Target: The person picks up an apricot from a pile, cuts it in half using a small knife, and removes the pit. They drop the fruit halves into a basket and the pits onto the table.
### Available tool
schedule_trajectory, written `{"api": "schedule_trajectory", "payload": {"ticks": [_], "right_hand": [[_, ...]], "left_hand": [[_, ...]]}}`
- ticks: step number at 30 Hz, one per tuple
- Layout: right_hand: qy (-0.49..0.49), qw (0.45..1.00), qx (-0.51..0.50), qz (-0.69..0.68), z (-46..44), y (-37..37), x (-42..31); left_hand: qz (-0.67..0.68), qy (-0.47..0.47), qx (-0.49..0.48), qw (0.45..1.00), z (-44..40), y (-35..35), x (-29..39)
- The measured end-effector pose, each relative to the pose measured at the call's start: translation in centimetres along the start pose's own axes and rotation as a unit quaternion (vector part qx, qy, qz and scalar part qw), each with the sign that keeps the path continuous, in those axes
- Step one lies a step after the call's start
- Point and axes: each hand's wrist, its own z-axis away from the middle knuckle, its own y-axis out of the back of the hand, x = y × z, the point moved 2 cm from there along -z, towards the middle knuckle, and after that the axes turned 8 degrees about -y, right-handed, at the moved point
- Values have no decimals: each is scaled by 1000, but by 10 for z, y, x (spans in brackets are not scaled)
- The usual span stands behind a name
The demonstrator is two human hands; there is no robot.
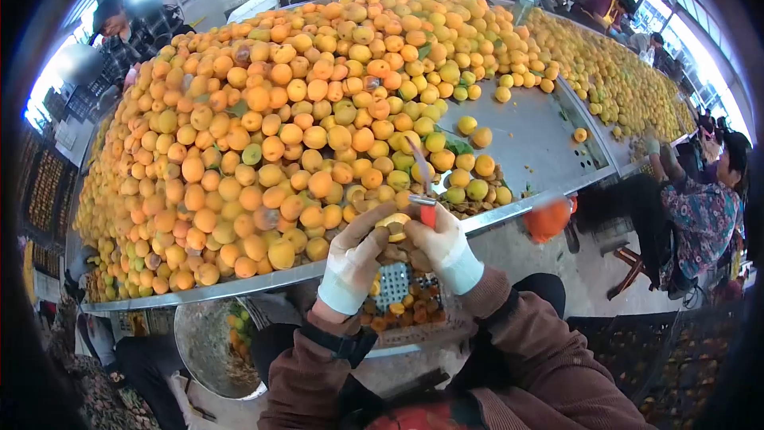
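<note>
Both of my hands wear pale, stained gloves and meet above the near edge of the metal table. Between the fingers of my left hand is a cut apricot, its yellow flesh and hollow facing up. My right hand is closed round the red handle of a knife, whose thin curved blade points away over the fruit. My right fingers also come close to the apricot; whether they touch it is hard to see. Just below my hands, a perforated crate holds cut apricot pieces.
A large heap of apricots covers most of the table, with leaves among them. A metal bucket with scraps stands at lower left. Several people sit around the tables; one in a floral shirt is at right. Stacked crates stand at lower right.
</note>
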Motion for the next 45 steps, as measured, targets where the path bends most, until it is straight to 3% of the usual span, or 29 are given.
{"api": "schedule_trajectory", "payload": {"ticks": [3, 6, 8, 13, 15, 16, 18, 20, 22, 23, 24, 26, 27, 28, 30, 35, 38, 39, 41, 44, 45], "right_hand": [[-37, 999, -15, -33, 0, -1, -4], [-90, 993, -54, -55, -5, 2, -1], [-124, 977, -105, -137, -5, 5, -2], [-98, 981, -71, -150, -9, -6, 15], [-70, 981, -52, -171, -3, -10, 7], [-71, 981, -55, -172, -4, -11, 8], [17, 995, 27, 91, -4, -8, 3], [13, 993, 25, 111, 5, -5, -7], [20, 989, -47, 141, 8, 0, -9], [16, 970, -113, 213, 3, 7, 3], [62, 931, -144, 329, 7, 11, -2], [85, 931, -51, 351, -4, 28, 14], [73, 942, 6, 327, -6, 35, 4], [61, 949, 62, 303, -11, 43, -10], [120, 897, 165, 391, -31, 61, -19], [188, 807, 164, 535, -81, 57, -8], [128, 781, 167, 589, -102, 55, 9], [130, 780, 169, 589, -104, 52, 11], [74, 796, 190, 570, -111, 53, 8], [123, 865, 220, 434, -87, 45, -10], [162, 897, 198, 362, -80, 43, -11]], "left_hand": [[2, 15, -7, 1000, -4, 5, -1], [-91, 40, -32, 995, -9, 4, 1], [-340, -78, -72, 934, -9, -1, 7], [-359, -65, -73, 928, -7, -5, -4], [-388, -99, 42, 915, -10, 2, -9], [-390, -99, 44, 914, -13, 5, -9], [-271, -99, 106, 951, -20, 13, -6], [-267, -65, 133, 952, -21, 17, 4], [-324, -33, 101, 940, -21, 23, 9], [-422, -71, 82, 900, -22, 32, 7], [-421, -73, 89, 900, -21, 37, 4], [-600, -80, 61, 793, -20, 39, 1], [-619, -104, 61, 776, -21, 41, -2], [-618, -106, 68, 776, -21, 40, -2], [-596, -130, 56, 790, -21, 32, -5], [-547, -99, 29, 831, -17, 24, -10], [-539, -53, 18, 841, -14, 21, -9], [-505, -89, 18, 859, -12, 20, -11], [-473, -74, 15, 878, -12, 29, -18], [-402, -24, 8, 915, -17, 26, -15], [-278, -11, 64, 958, -19, 26, -19]]}}
